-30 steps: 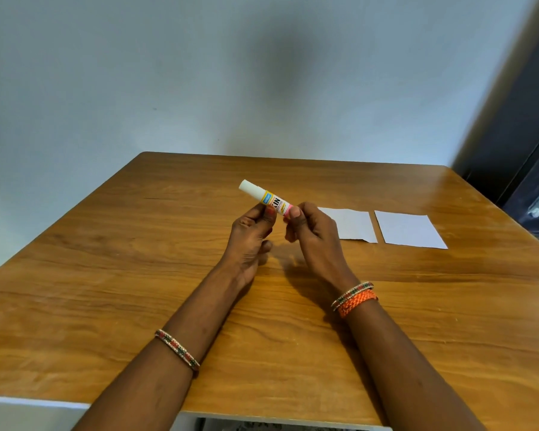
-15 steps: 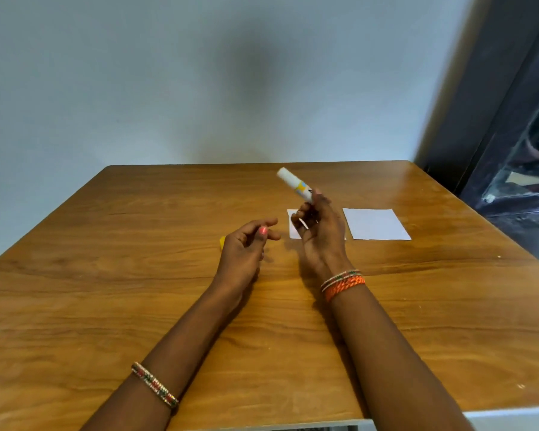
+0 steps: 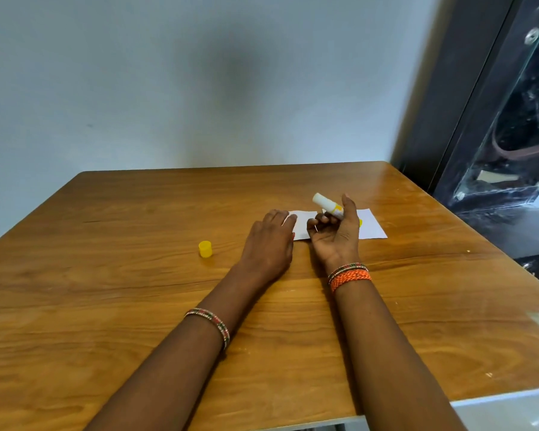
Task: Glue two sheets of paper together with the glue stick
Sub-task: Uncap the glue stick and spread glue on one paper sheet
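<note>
The glue stick (image 3: 328, 206) label is too blurred to read.

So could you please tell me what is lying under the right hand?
Two white paper sheets lie flat on the table: the left sheet and right sheet. The right hand, holding the glue stick, covers their inner edges.

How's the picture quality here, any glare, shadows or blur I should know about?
Head view: soft, even light; a dim shadow on the wall and faint ones beside the forearms. Mild sheen on the table at its far right corner. The glue stick in the right hand and the yellow cap are sharp enough; the lower right edge smears, and wide-angle distortion tilts the dark cabinet.
</note>
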